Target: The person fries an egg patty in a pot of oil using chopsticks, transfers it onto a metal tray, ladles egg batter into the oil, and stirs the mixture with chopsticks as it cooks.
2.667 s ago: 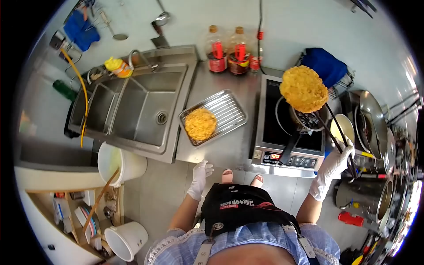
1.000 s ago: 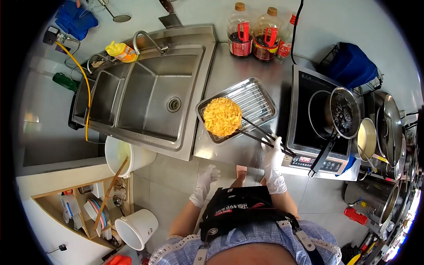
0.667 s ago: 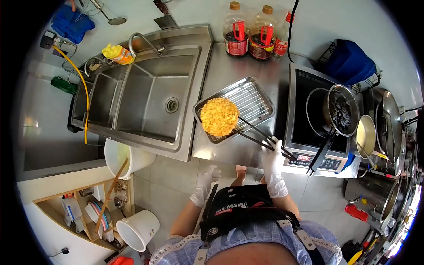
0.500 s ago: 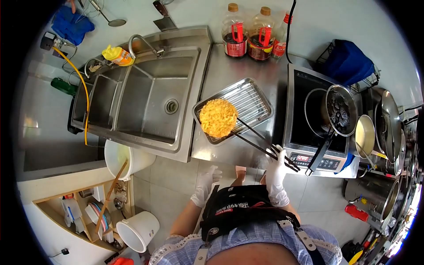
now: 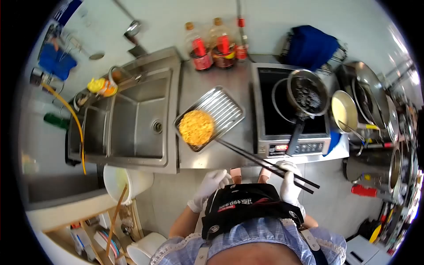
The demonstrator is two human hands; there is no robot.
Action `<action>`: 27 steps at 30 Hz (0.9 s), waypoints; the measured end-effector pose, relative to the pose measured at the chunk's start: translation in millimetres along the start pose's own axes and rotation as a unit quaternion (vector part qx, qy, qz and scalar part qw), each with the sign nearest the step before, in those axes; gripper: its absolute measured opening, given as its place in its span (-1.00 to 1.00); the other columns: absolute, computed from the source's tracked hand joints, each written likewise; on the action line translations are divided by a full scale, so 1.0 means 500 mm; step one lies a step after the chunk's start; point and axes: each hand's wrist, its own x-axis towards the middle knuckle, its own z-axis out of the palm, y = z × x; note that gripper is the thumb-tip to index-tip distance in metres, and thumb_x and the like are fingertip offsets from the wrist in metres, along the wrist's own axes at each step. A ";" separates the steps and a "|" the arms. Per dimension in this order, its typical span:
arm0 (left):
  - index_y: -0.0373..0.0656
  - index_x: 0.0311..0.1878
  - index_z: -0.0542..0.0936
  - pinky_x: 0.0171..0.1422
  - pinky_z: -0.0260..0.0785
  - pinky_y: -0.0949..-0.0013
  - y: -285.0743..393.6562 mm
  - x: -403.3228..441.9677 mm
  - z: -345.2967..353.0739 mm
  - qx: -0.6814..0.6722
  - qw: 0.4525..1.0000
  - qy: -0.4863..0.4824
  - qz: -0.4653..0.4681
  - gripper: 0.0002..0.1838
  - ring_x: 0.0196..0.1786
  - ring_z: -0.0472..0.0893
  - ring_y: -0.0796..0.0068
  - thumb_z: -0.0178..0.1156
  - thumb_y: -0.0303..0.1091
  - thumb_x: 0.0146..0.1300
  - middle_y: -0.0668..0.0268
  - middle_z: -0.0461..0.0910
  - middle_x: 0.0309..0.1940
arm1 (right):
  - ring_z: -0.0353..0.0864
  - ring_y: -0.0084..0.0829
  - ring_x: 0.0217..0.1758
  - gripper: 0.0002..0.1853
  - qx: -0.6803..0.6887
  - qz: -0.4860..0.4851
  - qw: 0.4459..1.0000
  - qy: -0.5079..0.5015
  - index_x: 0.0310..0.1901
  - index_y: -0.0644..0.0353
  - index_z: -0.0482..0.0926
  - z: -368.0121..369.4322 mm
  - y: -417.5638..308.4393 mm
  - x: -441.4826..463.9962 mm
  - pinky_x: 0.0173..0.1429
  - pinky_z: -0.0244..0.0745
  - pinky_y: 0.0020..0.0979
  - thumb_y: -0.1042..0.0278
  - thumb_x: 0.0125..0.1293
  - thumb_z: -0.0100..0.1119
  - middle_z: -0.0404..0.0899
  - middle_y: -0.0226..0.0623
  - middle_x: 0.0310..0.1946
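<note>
In the head view a pair of long dark chopsticks (image 5: pixel 251 158) is gripped by my gloved right hand (image 5: pixel 289 182), in front of the counter edge. Their tips point left, close to the metal tray (image 5: pixel 225 108) with a wire rack. On the tray's left end rests a round golden fried cake (image 5: pixel 196 127); the chopstick tips lie just right of it, and whether they touch the tray I cannot tell. My gloved left hand (image 5: pixel 215 182) hovers by the apron (image 5: pixel 247 201), fingers loosely extended, holding nothing visible.
A pan (image 5: pixel 308 93) of dark liquid sits on the induction cooker (image 5: pixel 269 106), its handle pointing toward me. Right of it stands a pot (image 5: pixel 344 110) of pale yellow liquid. The double sink (image 5: pixel 137 119) lies left, and sauce bottles (image 5: pixel 223 48) line the wall.
The chopsticks have drawn back from beneath the fried cake, and their tips are now clear of it. My right hand moved toward my body. The camera view has shifted.
</note>
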 end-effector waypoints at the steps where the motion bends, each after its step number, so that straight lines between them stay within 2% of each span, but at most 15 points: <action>1: -0.28 -0.08 0.52 -0.16 0.36 0.44 0.036 -0.007 0.028 0.014 1.000 -0.019 0.005 -0.52 -0.28 0.54 0.49 -0.14 0.00 0.38 0.22 0.59 -0.29 | 0.52 -0.26 -0.06 -0.80 -0.008 -0.061 0.996 -0.066 -0.26 0.38 0.55 0.003 -0.049 0.022 0.03 0.42 -0.35 0.46 0.29 -0.08 0.54 -0.09 -0.15; 3: -0.30 0.05 0.45 -0.03 0.36 0.40 0.101 -0.017 0.089 -0.136 0.966 -0.143 0.165 -0.45 -0.13 0.54 0.44 -0.22 0.04 0.40 0.15 0.55 -0.15 | 0.52 -0.19 -0.03 -0.83 -0.087 -0.104 0.960 -0.244 -0.22 0.34 0.54 -0.016 -0.122 0.064 -0.01 0.45 -0.35 0.49 0.25 -0.04 0.51 -0.04 -0.10; 5: -0.31 0.15 0.35 0.12 0.34 0.32 0.175 -0.030 0.170 -0.413 0.892 -0.151 0.108 -0.40 0.03 0.50 0.36 -0.27 0.08 0.40 0.10 0.49 -0.01 | 0.52 -0.17 0.00 -0.80 -0.057 -0.176 0.939 -0.290 -0.16 0.30 0.53 -0.012 -0.122 0.078 0.01 0.46 -0.35 0.47 0.19 0.05 0.49 -0.03 -0.06; 8: -0.25 -0.04 0.42 0.24 0.30 0.19 0.212 -0.014 0.203 -0.544 0.827 -0.125 0.061 -0.62 0.12 0.45 0.20 -0.16 -0.11 0.39 0.12 0.49 0.02 | 0.51 -0.15 -0.01 -0.65 -0.097 -0.281 0.887 -0.352 -0.04 0.27 0.47 -0.012 -0.079 0.092 0.04 0.46 -0.29 0.35 0.13 0.12 0.48 -0.10 -0.09; 9: -0.22 -0.13 0.46 0.24 0.30 0.16 0.209 0.000 0.209 -0.588 0.798 -0.116 0.064 -0.69 0.12 0.45 0.19 -0.12 -0.16 0.38 0.12 0.51 0.00 | 0.51 -0.16 -0.03 -0.59 -0.185 -0.340 0.867 -0.315 -0.02 0.25 0.47 -0.029 -0.106 0.100 0.04 0.46 -0.29 0.26 0.10 0.17 0.49 -0.13 -0.11; 10: -0.16 -0.27 0.46 0.21 0.33 0.12 0.202 0.025 0.201 -0.534 0.840 -0.037 0.085 -0.82 0.11 0.45 0.19 -0.04 -0.28 0.33 0.14 0.54 -0.06 | 0.51 -0.17 -0.02 -0.58 -0.224 -0.314 0.876 -0.290 -0.02 0.25 0.48 -0.064 -0.095 0.105 0.03 0.46 -0.29 0.26 0.07 0.21 0.49 -0.14 -0.11; 11: -0.17 -0.31 0.46 0.15 0.39 0.15 0.235 0.008 0.213 -0.603 0.796 0.023 0.052 -0.88 0.06 0.50 0.27 0.02 -0.34 0.29 0.16 0.56 -0.09 | 0.51 -0.17 -0.02 -0.56 -0.263 -0.287 0.882 -0.265 -0.03 0.26 0.49 -0.114 -0.072 0.108 0.03 0.46 -0.30 0.27 0.04 0.26 0.50 -0.15 -0.12; 12: -0.17 -0.30 0.46 0.09 0.42 0.19 0.228 0.023 0.200 -0.610 0.789 0.024 0.070 -0.90 -0.02 0.53 0.31 0.04 -0.37 0.28 0.20 0.56 -0.13 | 0.52 -0.20 -0.04 -0.57 -0.258 -0.130 0.943 -0.164 -0.04 0.27 0.49 -0.180 -0.048 0.105 0.02 0.46 -0.31 0.29 0.05 0.27 0.51 -0.17 -0.15; 13: -0.17 -0.30 0.46 0.02 0.45 0.24 0.211 0.039 0.179 -0.619 0.780 0.028 0.089 -0.93 -0.09 0.55 0.34 0.05 -0.40 0.27 0.23 0.57 -0.18 | 0.53 -0.22 -0.07 -0.58 -0.239 0.029 0.969 -0.058 -0.04 0.28 0.49 -0.261 -0.008 0.100 0.01 0.46 -0.33 0.32 0.05 0.29 0.52 -0.19 -0.17; 14: -0.18 -0.29 0.45 -0.06 0.46 0.28 0.196 0.051 0.162 -0.619 0.779 -0.020 0.100 -0.91 -0.16 0.55 0.38 0.03 -0.38 0.29 0.26 0.55 -0.24 | 0.52 -0.34 -0.19 -0.59 -0.159 0.095 0.979 0.085 -0.03 0.28 0.48 -0.360 0.062 0.121 -0.08 0.46 -0.40 0.35 0.06 0.28 0.52 -0.24 -0.26; 15: -0.18 -0.29 0.45 -0.13 0.47 0.33 0.189 0.059 0.154 -0.619 0.775 -0.067 0.111 -0.90 -0.24 0.55 0.42 0.01 -0.37 0.31 0.29 0.54 -0.30 | 0.51 -0.47 -0.31 -0.59 -0.056 0.128 0.961 0.240 -0.02 0.27 0.47 -0.458 0.130 0.143 -0.18 0.47 -0.48 0.37 0.08 0.27 0.52 -0.30 -0.34; 18: -0.16 -0.25 0.43 -0.21 0.44 0.41 0.210 0.054 0.178 -0.651 0.750 -0.069 0.096 -0.88 -0.30 0.50 0.49 -0.05 -0.35 0.35 0.35 0.48 -0.36 | 0.45 -0.62 -0.48 -0.39 0.019 0.134 0.918 0.372 0.24 0.23 0.26 -0.654 0.194 0.222 -0.42 0.40 -0.59 0.29 0.17 0.22 0.53 -0.35 -0.25; 23: -0.14 -0.23 0.44 -0.20 0.41 0.44 0.215 0.067 0.227 -0.671 0.731 -0.074 0.096 -0.88 -0.30 0.48 0.52 -0.07 -0.36 0.36 0.37 0.46 -0.34 | 0.41 -0.64 -0.54 -0.59 -0.140 0.130 0.944 0.269 0.05 0.25 0.47 -0.715 0.222 0.361 -0.49 0.32 -0.65 0.22 0.22 0.18 0.51 -0.43 -0.46; 25: -0.14 -0.23 0.44 -0.20 0.40 0.44 0.218 0.073 0.251 -0.673 0.731 -0.066 0.093 -0.88 -0.30 0.47 0.53 -0.08 -0.36 0.36 0.38 0.45 -0.34 | 0.46 -0.62 -0.57 -0.75 -0.274 0.020 0.930 0.244 -0.17 0.24 0.54 -0.720 0.242 0.403 -0.51 0.36 -0.59 0.22 0.26 0.13 0.53 -0.37 -0.55; 27: -0.14 -0.22 0.43 -0.20 0.39 0.45 0.223 0.078 0.270 -0.655 0.744 -0.077 0.105 -0.88 -0.31 0.46 0.53 -0.08 -0.35 0.36 0.39 0.43 -0.34 | 0.54 -0.52 -0.50 -0.76 -0.157 0.105 0.950 0.248 -0.31 0.27 0.53 -0.722 0.227 0.419 -0.37 0.42 -0.50 0.23 0.23 0.12 0.55 -0.34 -0.56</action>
